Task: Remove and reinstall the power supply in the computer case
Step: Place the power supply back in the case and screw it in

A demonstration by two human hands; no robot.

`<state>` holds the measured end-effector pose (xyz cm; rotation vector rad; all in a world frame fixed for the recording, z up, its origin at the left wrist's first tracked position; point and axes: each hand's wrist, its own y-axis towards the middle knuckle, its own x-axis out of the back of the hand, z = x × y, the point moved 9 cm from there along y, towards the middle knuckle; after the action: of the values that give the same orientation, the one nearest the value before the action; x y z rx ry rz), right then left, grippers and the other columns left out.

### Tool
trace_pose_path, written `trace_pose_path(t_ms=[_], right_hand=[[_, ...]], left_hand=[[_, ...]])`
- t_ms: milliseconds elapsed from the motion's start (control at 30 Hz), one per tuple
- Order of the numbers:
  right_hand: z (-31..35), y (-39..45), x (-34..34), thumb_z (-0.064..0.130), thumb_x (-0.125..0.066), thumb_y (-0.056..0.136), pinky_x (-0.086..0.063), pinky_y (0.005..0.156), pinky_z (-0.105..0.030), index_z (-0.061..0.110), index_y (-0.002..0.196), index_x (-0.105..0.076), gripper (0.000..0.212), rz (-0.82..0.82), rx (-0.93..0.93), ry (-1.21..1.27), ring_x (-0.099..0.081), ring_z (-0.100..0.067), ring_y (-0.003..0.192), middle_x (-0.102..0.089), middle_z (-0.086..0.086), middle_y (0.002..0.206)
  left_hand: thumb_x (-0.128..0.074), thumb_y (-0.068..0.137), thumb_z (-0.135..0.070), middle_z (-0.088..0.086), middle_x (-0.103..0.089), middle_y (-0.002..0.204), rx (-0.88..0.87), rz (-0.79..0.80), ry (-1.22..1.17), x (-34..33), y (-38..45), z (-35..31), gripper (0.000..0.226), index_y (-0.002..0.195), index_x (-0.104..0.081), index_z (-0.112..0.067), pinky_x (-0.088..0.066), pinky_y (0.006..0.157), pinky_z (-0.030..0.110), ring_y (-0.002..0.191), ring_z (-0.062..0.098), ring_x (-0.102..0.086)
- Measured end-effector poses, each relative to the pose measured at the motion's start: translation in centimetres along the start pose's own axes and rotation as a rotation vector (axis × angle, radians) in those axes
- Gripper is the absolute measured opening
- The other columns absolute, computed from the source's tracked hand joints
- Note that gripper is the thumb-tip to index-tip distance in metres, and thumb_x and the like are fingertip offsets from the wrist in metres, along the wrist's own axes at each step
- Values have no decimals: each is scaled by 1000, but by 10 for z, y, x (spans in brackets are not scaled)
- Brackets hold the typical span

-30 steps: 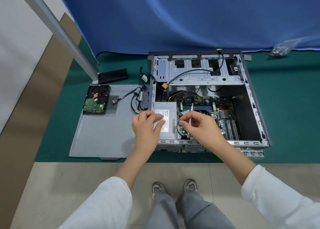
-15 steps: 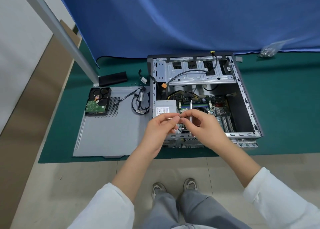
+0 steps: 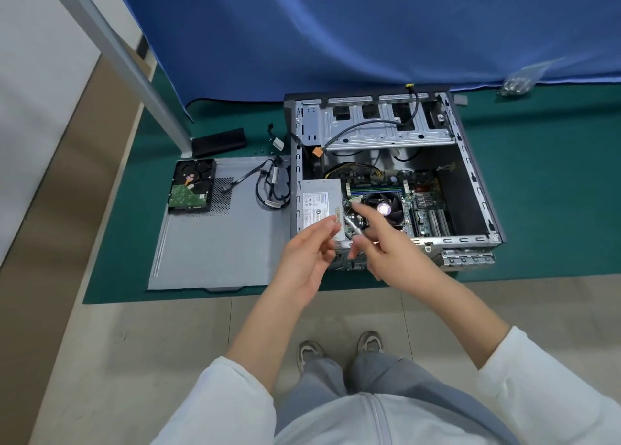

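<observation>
The open computer case (image 3: 477, 189) lies on its side on a green mat. The grey power supply (image 3: 319, 206) sits in its near left corner, label up, with a small screw (image 3: 317, 211) resting on top. My right hand (image 3: 386, 249) hovers over the case's front edge, gripping a thin silver screwdriver (image 3: 353, 226) whose tip points up and left. My left hand (image 3: 309, 259) hangs just left of it, over the power supply's near end. Its thumb and forefinger are pinched together, and I cannot make out anything between them.
The removed side panel (image 3: 218, 243) lies left of the case, with a hard drive (image 3: 191, 186) and loose cables (image 3: 272, 189) on it. A black bar (image 3: 220, 140) and a metal post (image 3: 117, 51) stand behind. A bag of screws (image 3: 517, 81) lies far right. My shoes (image 3: 339, 347) are below.
Both hands have lifted off the power supply and met over it, the left touching the screwdriver tip. They have now drawn slightly apart, uncovering the CPU fan.
</observation>
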<state>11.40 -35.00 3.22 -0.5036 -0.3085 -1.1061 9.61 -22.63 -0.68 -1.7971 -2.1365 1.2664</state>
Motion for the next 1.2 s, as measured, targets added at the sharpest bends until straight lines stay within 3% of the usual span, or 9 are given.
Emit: trace_pose_path(t_ms=[67,167,533,600,733,867,967,1100,1200], right_hand=[[-2,-3,-5,26,-44,100,-43,53,-20,34,138,-38,39,27,1,-85,-53,1,53,-65,14,79],[-2,-8,-5,26,-45,99,-47,60,-28,36,126,-51,29,45,17,-160,-55,-1,62,-65,16,81],[-1,-8,1,26,-46,98,-38,54,-23,40,121,-54,28,19,-2,-277,-52,3,59,-62,16,76],[-1,-8,1,27,-46,98,-38,56,-23,40,124,-54,31,18,-9,-332,-51,4,63,-63,17,84],[1,-8,0,32,-43,98,-43,70,-27,35,128,-55,32,13,1,-379,-57,-6,93,-61,13,112],[-4,-9,-15,21,-38,101,-34,71,-21,24,95,-56,19,70,-25,-224,-47,-6,78,-49,5,90],[-12,-7,-30,15,-44,100,-31,65,-10,19,96,-56,13,60,-93,-140,-43,-7,76,-41,6,87],[-24,-5,-49,14,-57,93,-41,70,-25,12,105,-68,17,19,-240,27,-50,-9,69,-61,-3,85],[-30,-7,-65,10,-65,88,-46,59,-27,12,95,-71,10,18,-349,226,-50,-10,56,-62,-2,71]], left_hand=[[-61,90,-15,-2,-69,81,43,5,-56,0,-1,7,17,105,-66,-9,-45,55,15,61,5,-52],[-58,92,-13,-3,-67,76,64,16,-58,-1,-3,11,15,104,-66,-8,-41,51,15,60,5,-47],[-60,89,-13,-4,-68,77,1,20,65,4,-1,11,12,98,-69,-12,-43,53,14,63,5,-48],[-61,90,-15,-7,-69,78,-52,2,172,8,-1,8,11,97,-69,-15,-44,58,15,65,5,-49],[-61,92,-19,-13,-71,79,-141,-23,380,15,-1,2,11,94,-70,-25,-44,69,19,69,1,-54],[-63,90,-17,-11,-69,79,-129,-40,320,23,1,1,12,93,-72,-24,-45,68,19,66,3,-52],[-65,88,-17,-9,-67,77,-81,-70,175,28,1,10,10,95,-72,-19,-46,63,17,63,3,-52],[-67,87,-18,-9,-67,79,-69,-154,110,40,-1,21,8,93,-72,-20,-43,61,17,65,5,-50],[-68,87,-22,-9,-67,79,-60,-220,168,52,0,24,7,92,-73,-21,-41,63,20,68,7,-49]])
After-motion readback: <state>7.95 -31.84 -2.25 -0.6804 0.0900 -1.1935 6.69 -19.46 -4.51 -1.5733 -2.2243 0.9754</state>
